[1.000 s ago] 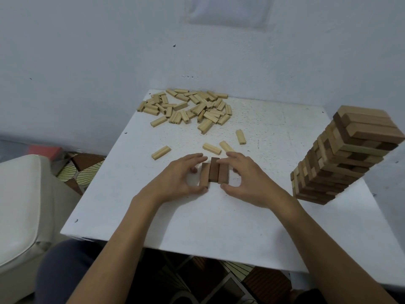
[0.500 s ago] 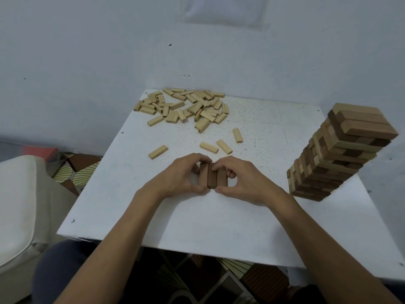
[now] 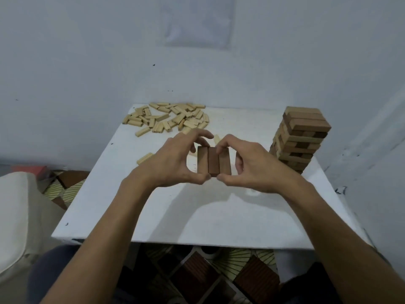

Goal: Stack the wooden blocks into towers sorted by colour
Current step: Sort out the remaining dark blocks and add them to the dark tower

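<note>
Three dark brown blocks [image 3: 213, 160] lie side by side as one flat row, held up above the white table [image 3: 197, 216]. My left hand [image 3: 175, 161] pinches the row's left side between thumb and fingers. From the right, my right hand [image 3: 252, 165] pinches it the same way. A tall tower of mixed brown and tan blocks [image 3: 300, 139] stands at the table's right edge, apart from both hands. A loose heap of pale blocks [image 3: 168, 119] lies at the far left of the table.
One pale block [image 3: 144, 158] lies alone left of my left hand, and another [image 3: 216, 138] shows behind my fingers. A white cushioned seat [image 3: 19, 216] stands left of the table. A wall rises right behind the table.
Both hands have closed in on the three brown blocks and lifted the row off the table. The camera has tilted, so the tower now looks upright.
</note>
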Available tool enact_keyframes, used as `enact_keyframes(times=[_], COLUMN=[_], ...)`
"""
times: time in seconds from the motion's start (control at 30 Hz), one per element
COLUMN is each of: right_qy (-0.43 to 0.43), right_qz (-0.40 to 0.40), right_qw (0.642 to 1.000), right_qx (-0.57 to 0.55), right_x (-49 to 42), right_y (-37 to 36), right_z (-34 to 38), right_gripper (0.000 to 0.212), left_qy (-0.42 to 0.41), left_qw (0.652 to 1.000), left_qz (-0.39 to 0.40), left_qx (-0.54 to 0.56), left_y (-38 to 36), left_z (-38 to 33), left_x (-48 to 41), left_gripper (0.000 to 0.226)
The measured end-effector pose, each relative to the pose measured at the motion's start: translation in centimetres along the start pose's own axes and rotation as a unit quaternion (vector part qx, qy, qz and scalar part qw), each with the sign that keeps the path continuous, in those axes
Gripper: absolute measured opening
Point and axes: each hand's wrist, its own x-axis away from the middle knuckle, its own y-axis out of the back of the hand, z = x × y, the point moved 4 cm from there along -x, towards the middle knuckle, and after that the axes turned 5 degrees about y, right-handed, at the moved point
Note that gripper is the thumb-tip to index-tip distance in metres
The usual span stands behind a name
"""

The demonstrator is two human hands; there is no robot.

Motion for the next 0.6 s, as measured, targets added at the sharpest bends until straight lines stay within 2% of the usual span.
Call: enact_keyframes(times=[0.23, 0.43, 0.6], right_qy=[-0.040, -0.072, -0.103], right_qz=[-0.057, -0.050, -0.045], right_qw=[0.997, 0.996, 0.994], right_qx=[0.038, 0.022, 0.009], right_x=[3.4, 5.2, 5.9], right_y=[10.0, 16.6, 18.6], right_z=[2.2, -1.0, -4.6], right_gripper=[0.041, 0.040, 0.040], left_qy=[-0.071, -0.088, -0.081], left_qw=[0.997, 0.995, 0.994], left_qz=[-0.023, -0.021, 0.001], left_qx=[0.010, 0.041, 0.075], left_y=[2.6, 0.6, -2.0], left_z=[-9.1, -13.8, -15.0], left_x=[-4.0, -9.5, -12.9], left_gripper=[0.077, 0.072, 0.068])
